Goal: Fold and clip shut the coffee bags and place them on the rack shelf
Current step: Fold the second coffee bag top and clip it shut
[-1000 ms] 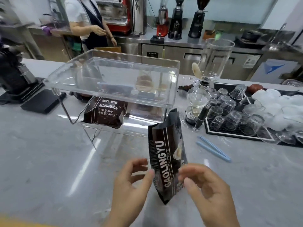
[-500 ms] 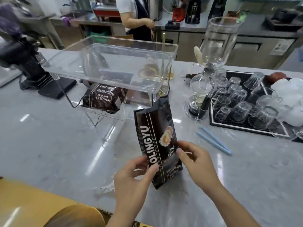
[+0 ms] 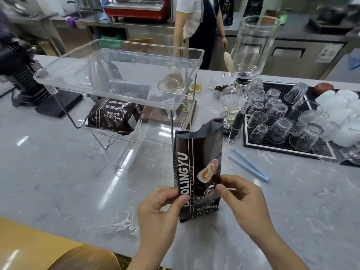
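A dark brown coffee bag (image 3: 197,164) stands upright on the marble counter, its top open and unfolded. My left hand (image 3: 157,209) pinches its lower left edge and my right hand (image 3: 241,199) pinches its lower right edge. Behind it stands a clear acrylic rack (image 3: 120,75) with two levels. A second coffee bag (image 3: 115,115) lies on its lower shelf. Two light blue sealing clips (image 3: 249,165) lie on the counter to the right of the held bag.
A glass siphon brewer (image 3: 243,78) stands right of the rack. A black mat (image 3: 253,145) holds several upturned glasses and white cups. A black grinder (image 3: 17,75) sits far left. A person in an apron (image 3: 196,26) stands behind the counter.
The bag has been turned from tilted to upright with its front facing me. Both hands have shifted onto its lower edges. The view has moved down and left.
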